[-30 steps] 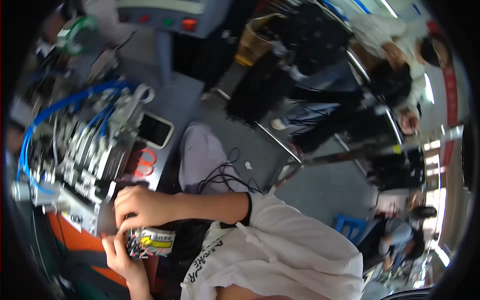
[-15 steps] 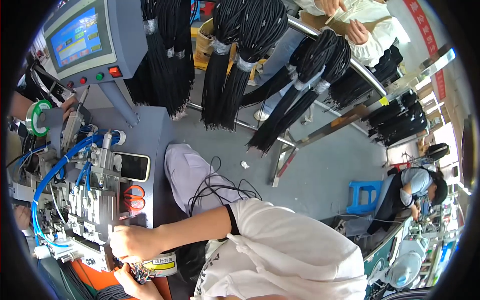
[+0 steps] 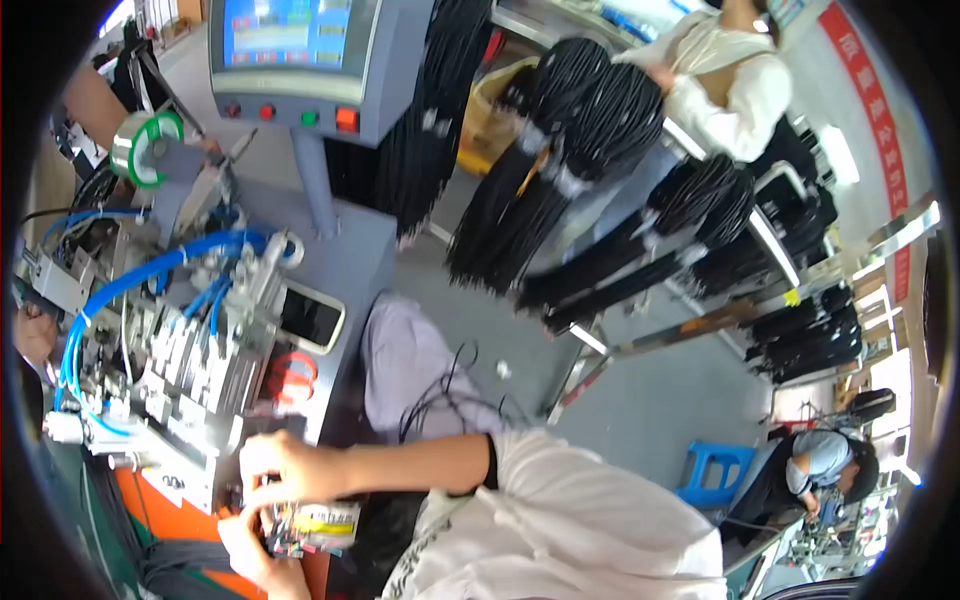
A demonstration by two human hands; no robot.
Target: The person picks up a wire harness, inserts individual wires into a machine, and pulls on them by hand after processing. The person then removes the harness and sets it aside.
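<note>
My right hand (image 3: 288, 474) reaches in from the right, its fingers closed in a pinch at the front edge of the metal fixture (image 3: 190, 440). What it pinches is too small to make out. Just below, my left hand (image 3: 252, 555) has its fingers drawn together close to the right fingertips; what they hold is hidden. Multicoloured stripped wire ends (image 3: 292, 545) lie beside the left hand, against a round container with a yellow-and-white label (image 3: 328, 524). A bundle of black cables (image 3: 180, 562) runs over the orange surface (image 3: 160, 515) towards the left hand.
Past the fixture, blue air hoses (image 3: 160, 265), a phone (image 3: 310, 318) and red-handled scissors (image 3: 292, 378) lie near a screen panel (image 3: 300, 40). Black cable bundles (image 3: 600, 120) hang on a metal rack. Other people work behind it and at right, near a blue stool (image 3: 715, 470).
The whole view has shifted, so the machine and rack sit further right and lower. My right hand has opened from a fist-like shape into a pinch, still close to my left fingers.
</note>
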